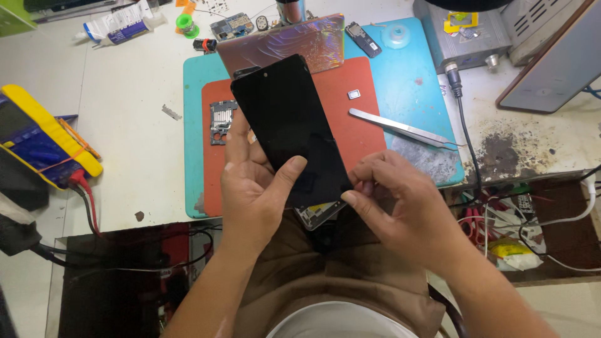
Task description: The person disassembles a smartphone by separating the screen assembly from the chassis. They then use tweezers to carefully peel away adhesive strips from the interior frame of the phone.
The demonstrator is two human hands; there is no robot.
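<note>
Black glass, glossy and dark: smartphone (pixel 289 128) held up above the red mat (pixel 350 94), long axis running diagonally from upper left, near the top of the mats, down to lower right, toward the body. Camera punch-hole end pointing up and away; lower end pointing at the brown-clothed lap. Screen face turned up to the camera, slightly tilted. Left hand (pixel 253 181) clasped around the lower left edge from beneath, thumb laid across the glass near the bottom, fingers hidden behind the back. Right hand (pixel 400 203) pinched at the lower right corner, thumb and forefinger closed on the edge where a pale inner frame peeks out under the glass; whether the panel is lifted off the frame, cannot tell. Phone thus lying between the two hands, more over the left palm, right fingertips touching only its corner. Beneath, red mat lying on a teal mat (pixel 407 75) on the white worktop (pixel 131 125). Steel tweezers (pixel 400 128) resting across the seam of the two mats, right of the phone, well apart from both hands. Small metal shield plate (pixel 221 122) on the red mat just left of the phone. Iridescent back cover (pixel 300 40) propped behind the phone's top end. Yellow multimeter (pixel 44 134) at far left with red lead trailing.
</note>
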